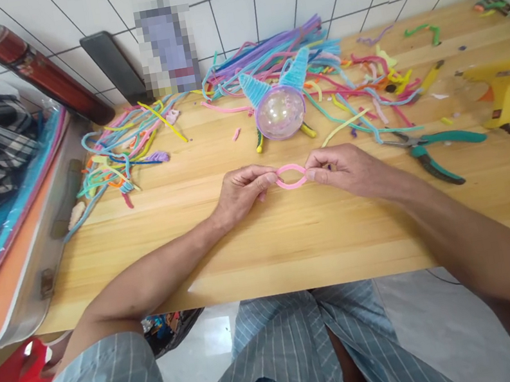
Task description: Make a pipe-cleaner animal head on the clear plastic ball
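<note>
A pink pipe cleaner point(290, 176) bent into a small oval loop hangs just above the wooden table point(293, 243), held from both sides. My left hand point(240, 192) pinches its left end with closed fingers. My right hand point(344, 168) pinches its right end the same way. Just behind the loop stands a clear iridescent ball point(280, 112) with two blue pipe-cleaner cones on top.
Loose coloured pipe cleaners point(131, 150) lie spread across the back of the table. Teal-handled pliers point(434, 151) lie right of my right hand, a yellow glue gun point(506, 87) beyond them. A red bottle point(40, 74) and a dark phone point(114, 68) lean on the tiled wall; a case point(16, 257) sits left.
</note>
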The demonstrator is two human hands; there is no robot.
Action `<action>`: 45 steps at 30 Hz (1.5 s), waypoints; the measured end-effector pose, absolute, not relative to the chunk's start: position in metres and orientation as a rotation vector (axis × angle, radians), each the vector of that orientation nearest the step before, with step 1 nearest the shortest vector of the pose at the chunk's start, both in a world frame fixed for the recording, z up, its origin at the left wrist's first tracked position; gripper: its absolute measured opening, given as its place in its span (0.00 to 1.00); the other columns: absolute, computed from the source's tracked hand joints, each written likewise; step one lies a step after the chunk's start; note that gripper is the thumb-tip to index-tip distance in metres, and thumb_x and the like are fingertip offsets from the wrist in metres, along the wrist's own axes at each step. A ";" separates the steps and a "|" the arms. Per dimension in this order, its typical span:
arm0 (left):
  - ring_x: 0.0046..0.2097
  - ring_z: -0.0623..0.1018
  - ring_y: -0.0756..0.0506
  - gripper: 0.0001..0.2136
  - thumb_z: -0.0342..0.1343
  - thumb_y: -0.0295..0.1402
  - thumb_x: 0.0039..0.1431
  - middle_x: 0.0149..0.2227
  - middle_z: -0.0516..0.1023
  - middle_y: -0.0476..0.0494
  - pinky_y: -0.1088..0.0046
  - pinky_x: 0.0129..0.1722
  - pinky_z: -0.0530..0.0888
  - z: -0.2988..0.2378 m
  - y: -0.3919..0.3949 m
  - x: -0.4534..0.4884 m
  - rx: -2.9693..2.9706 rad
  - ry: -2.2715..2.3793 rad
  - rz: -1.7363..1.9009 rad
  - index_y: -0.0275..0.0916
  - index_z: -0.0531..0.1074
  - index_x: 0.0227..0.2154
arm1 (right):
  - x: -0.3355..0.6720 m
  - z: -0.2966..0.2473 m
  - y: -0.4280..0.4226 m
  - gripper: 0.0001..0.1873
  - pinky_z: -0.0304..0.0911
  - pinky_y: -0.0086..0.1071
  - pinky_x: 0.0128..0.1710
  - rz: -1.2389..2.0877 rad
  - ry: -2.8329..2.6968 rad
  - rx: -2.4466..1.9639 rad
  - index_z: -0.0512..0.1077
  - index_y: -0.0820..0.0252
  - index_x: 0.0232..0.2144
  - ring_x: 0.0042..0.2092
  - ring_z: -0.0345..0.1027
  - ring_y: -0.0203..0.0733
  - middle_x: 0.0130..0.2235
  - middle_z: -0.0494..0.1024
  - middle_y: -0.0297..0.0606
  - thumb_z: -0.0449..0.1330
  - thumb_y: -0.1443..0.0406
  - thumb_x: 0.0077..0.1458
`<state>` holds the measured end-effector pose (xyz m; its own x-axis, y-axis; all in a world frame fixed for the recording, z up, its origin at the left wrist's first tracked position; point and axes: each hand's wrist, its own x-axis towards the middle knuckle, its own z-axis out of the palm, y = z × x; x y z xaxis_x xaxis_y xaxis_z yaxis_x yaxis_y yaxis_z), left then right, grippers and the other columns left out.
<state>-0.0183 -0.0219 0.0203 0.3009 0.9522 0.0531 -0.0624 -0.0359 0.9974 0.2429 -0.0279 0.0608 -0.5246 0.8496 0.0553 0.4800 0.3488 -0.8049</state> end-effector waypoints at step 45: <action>0.25 0.59 0.54 0.28 0.68 0.60 0.58 0.22 0.63 0.54 0.73 0.26 0.56 0.032 -0.017 -0.017 1.509 0.928 0.743 0.38 0.72 0.25 | 0.238 0.053 -0.029 0.11 0.55 0.35 0.34 0.910 -2.263 -1.175 0.74 0.56 0.32 0.30 0.62 0.38 0.27 0.72 0.32 0.59 0.59 0.68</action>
